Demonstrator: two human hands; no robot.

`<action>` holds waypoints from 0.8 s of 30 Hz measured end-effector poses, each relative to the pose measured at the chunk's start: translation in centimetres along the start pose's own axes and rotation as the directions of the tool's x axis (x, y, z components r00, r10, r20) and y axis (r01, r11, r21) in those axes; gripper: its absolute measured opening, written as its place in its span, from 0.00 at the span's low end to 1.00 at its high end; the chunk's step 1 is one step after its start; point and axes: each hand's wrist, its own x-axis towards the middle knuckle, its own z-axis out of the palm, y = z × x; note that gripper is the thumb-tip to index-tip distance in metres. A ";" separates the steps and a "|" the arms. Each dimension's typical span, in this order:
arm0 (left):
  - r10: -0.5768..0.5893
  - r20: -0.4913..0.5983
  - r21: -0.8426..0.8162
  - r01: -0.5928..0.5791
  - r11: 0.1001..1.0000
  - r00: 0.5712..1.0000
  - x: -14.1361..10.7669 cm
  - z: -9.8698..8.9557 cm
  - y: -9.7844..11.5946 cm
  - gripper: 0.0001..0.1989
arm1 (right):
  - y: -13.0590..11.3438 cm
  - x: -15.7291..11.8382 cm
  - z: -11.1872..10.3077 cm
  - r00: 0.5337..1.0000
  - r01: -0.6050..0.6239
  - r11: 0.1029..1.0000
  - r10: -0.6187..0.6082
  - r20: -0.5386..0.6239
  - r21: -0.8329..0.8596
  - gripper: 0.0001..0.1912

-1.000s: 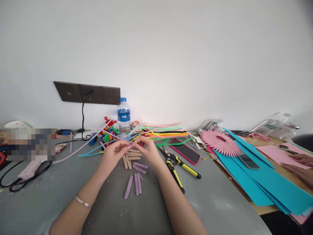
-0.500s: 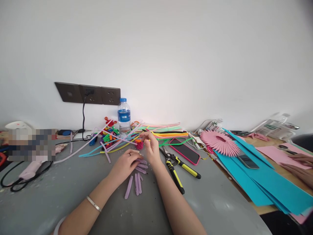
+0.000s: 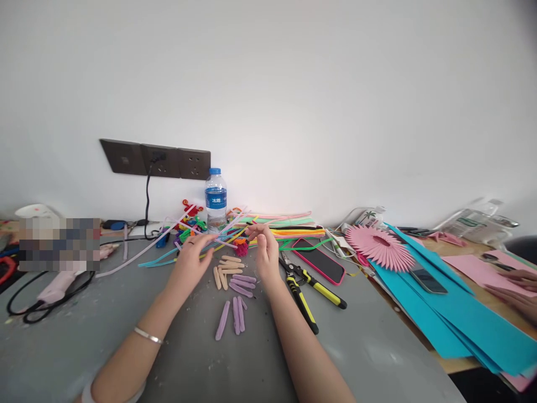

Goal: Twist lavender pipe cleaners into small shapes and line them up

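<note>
My left hand [image 3: 193, 258] is over the near side of a heap of pipe cleaners [image 3: 184, 226], fingers stretched forward and thumb apart from them. Whether its fingertips touch a lilac pipe cleaner [image 3: 226, 243] I cannot tell. My right hand [image 3: 265, 254] is raised beside a crimson fuzzy ball [image 3: 240, 247], fingers loosely curved and thumb apart, with nothing visible in it. Between my forearms lie several short beige fuzzy sticks [image 3: 230, 266], with lilac fuzzy sticks [image 3: 238, 314] nearer to me on the grey table [image 3: 197, 358].
Yellow-handled cutters [image 3: 308, 291] and a pink-edged phone [image 3: 321, 261] lie right of my right forearm. A water bottle [image 3: 216, 202] stands against the wall. Farther right are blue sheets [image 3: 444, 313], a pleated pink paper ring [image 3: 380, 248] and another person's hands [image 3: 514, 291].
My left hand has moved left and away from me, off the sticks, uncovering the beige ones. My right hand stays nearly in place. The view has shifted slightly.
</note>
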 end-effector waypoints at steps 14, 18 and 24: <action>-0.076 0.016 0.243 0.070 0.967 0.997 0.1 -0.7 -3.3 0.17 | -0.2 -0.1 0.2 0.998 -0.056 0.998 0.056 0.001 -0.015 0.17; -0.002 0.052 0.259 -0.011 0.966 0.999 -0.2 0.5 -2.2 0.23 | -0.4 -0.2 0.4 0.998 -0.057 0.998 0.057 0.037 -0.008 0.16; 0.017 -0.088 0.207 0.002 0.978 0.996 0.1 0.4 -1.1 0.18 | -0.2 -0.3 0.7 0.994 -0.079 0.996 0.081 0.070 -0.032 0.13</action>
